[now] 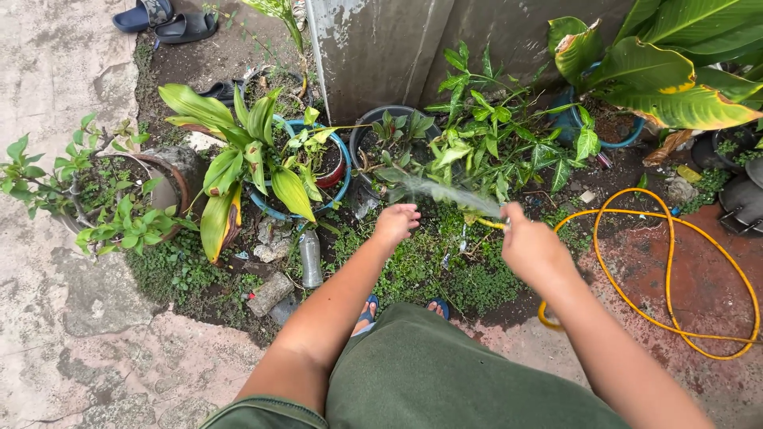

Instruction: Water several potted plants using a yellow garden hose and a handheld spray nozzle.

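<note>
Our right hand (531, 248) has its grip wrapped tight around the end of the yellow hose (636, 306), thumb pressed over the outlet so the water spray (449, 193) fans out toward ten o'clock. Our left hand (395, 222) hangs empty at nine o'clock of the right, fingers loosely curled in a narrow grip on nothing, just under the spray. The hose runs back from the right hand toward four o'clock and lies in loops on the reddish ground.

To water well here, we judge it best to keep the thumb steady for a soft fan and aim low at the soil of the dark pot (391, 143) rather than at the leaves, since a hard jet could wash earth out.

Further out, at nine o'clock, stand the blue-rimmed pot (274, 208) with its long green and yellow leaves and the clay pot (168, 184) with a small shrub. A clear bottle (310, 257) lies near our feet. The leafy plant (497, 143) at twelve o'clock screens the soil behind it, and the grey wall (381, 48) blocks the spray beyond. Sandals (165, 19) lie at eleven o'clock, well apart.
</note>
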